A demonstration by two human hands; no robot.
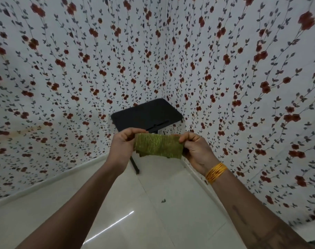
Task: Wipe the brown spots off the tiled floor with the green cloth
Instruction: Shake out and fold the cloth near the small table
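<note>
Green cloth (158, 145) | stretched between left hand (123, 143), right hand (196, 149) | both pinching it

The green cloth (158, 145) hides much of the black table's stand (135, 165), seemingly.

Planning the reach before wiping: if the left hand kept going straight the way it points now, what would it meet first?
Probably the black table in the corner ahead of the left hand, which grips the green cloth. Depth is unclear; it could pass under the top.
</note>
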